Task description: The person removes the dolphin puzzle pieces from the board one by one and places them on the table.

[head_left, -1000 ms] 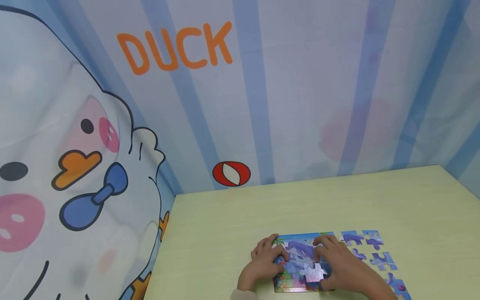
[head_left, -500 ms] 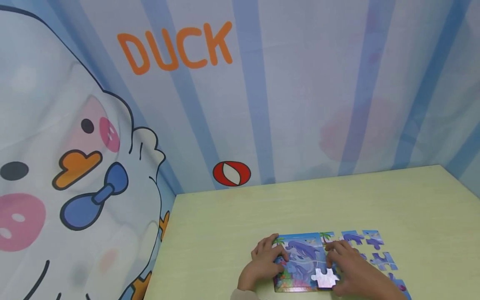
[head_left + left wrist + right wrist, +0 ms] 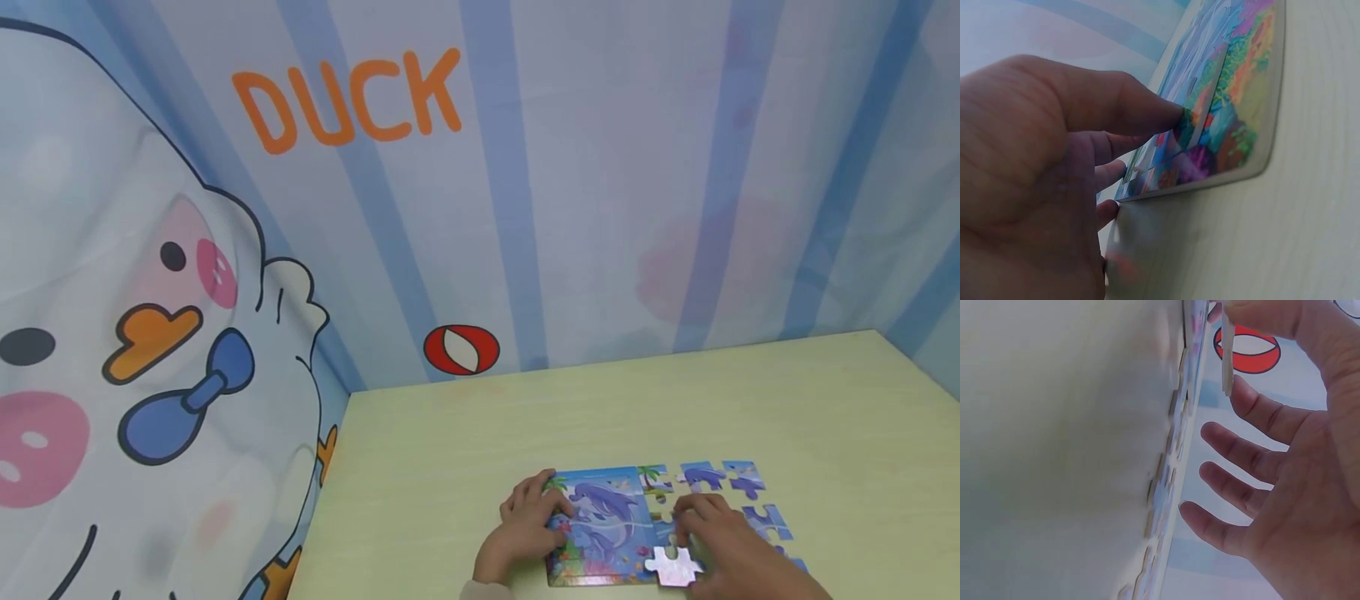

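Note:
A jigsaw puzzle board (image 3: 611,508) with a dolphin picture lies flat on the table. My left hand (image 3: 525,525) rests on its left side. In the left wrist view, the thumb (image 3: 1169,115) touches the picture surface and other fingertips lie along the board's edge. Just off the board's lower right corner, my right hand (image 3: 723,542) pinches a puzzle piece (image 3: 673,567), whose top shines white with glare. The right wrist view shows this puzzle piece (image 3: 1227,362) edge-on between thumb and index finger, the other fingers spread. Part of the loose pieces is hidden behind the right hand.
Loose puzzle pieces (image 3: 702,475) lie to the right of the board, several of them in rough rows. The pale table (image 3: 450,450) meets a striped cloth backdrop (image 3: 585,208) printed with a duck.
My right hand has moved right and slightly nearer with the pinched piece, from over the board to beyond its lower right corner. The left hand stays in place.

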Demonstrator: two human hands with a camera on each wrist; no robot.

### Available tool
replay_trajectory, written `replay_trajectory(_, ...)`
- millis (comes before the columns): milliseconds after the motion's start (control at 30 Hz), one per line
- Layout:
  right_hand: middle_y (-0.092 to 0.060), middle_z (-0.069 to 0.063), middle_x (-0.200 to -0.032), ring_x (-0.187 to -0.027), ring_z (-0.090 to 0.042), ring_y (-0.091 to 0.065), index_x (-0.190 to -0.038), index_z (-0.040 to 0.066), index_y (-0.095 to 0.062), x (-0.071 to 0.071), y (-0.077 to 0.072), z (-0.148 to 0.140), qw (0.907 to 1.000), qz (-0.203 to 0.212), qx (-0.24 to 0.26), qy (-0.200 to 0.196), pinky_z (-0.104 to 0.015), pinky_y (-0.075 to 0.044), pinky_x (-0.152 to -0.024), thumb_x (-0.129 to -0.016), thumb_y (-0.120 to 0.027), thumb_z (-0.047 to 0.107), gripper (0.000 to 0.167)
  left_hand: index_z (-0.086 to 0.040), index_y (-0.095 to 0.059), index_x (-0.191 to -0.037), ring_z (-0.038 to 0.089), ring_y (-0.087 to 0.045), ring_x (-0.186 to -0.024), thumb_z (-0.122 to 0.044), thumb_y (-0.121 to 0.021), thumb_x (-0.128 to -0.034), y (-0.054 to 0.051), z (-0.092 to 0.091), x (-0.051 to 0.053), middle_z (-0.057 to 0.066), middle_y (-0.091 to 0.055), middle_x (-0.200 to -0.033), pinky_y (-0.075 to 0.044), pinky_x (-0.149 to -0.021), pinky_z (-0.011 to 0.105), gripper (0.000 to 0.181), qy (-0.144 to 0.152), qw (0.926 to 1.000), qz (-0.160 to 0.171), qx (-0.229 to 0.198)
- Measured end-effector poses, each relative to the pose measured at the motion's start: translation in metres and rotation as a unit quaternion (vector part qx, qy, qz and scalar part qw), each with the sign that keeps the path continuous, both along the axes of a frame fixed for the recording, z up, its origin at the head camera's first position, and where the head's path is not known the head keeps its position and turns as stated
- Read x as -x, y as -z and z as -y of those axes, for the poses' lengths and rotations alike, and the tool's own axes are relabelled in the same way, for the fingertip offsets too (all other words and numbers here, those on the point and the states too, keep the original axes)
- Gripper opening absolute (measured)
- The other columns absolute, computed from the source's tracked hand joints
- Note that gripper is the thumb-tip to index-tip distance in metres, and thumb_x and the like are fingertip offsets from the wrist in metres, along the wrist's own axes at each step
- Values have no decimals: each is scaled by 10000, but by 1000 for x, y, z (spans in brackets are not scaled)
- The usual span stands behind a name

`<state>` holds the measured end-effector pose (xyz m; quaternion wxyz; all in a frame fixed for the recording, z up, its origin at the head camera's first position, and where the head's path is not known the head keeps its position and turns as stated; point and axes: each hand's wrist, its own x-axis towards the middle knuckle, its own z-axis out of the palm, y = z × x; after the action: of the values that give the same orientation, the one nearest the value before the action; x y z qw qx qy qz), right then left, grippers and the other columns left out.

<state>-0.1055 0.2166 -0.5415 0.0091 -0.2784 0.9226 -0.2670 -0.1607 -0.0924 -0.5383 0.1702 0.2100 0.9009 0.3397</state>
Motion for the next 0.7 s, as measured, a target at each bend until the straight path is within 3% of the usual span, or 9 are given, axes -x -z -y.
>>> replay_trajectory(200,-550,6,-1150,-996,-283,-511,-882,290,-565,-4,7,-11,9993,-323,-197,55,-530,-457,-776,-703,-842,557,424,-221,-590,-987,407,-202,-1441,-140,-678,-792,2,-1,1,79,-284,-1605,-167,-1070,662,229,-51,10000,-64,52)
replay_trajectory(267,-566,-11,-1131,-978,-297,-529,-872,293,-561,-6,11,-16,9974,-678,-261,26,-521,-470,-765,-700,-819,629,458,-230,-585,-979,396,-213,-1436,-151,-684,-787,2,-1,1,65,-293,-1600,-179,-1070,648,230,-85,9999,-100,85)
replay_trajectory(333,-576,-37,-1123,-974,-327,-539,-863,288,-553,-7,13,-20,9961,-846,-241,2,-517,-470,-743,-693,-828,618,462,-232,-580,-976,395,-213,-1435,-157,-688,-783,2,-1,1,60,-296,-1598,-179,-1072,644,234,-108,9999,-100,77)
replay_trajectory(500,-585,-130,-1178,-1061,-450,-533,-878,262,-570,-9,11,-26,9996,-187,-181,109,-608,-460,-785,-683,-864,539,449,-221,-571,-979,396,-190,-1444,-151,-686,-781,2,0,1,59,-287,-1601,-150,-1078,652,240,-129,9999,-40,-2)
replay_trajectory(700,-579,-91,-1178,-1062,-410,-519,-884,268,-582,-12,1,-29,9991,109,-337,233,-596,-462,-795,-688,-871,533,438,-219,-567,-980,394,-181,-1449,-158,-680,-788,2,0,1,58,-278,-1607,-144,-1079,655,232,-97,10000,-7,-18)
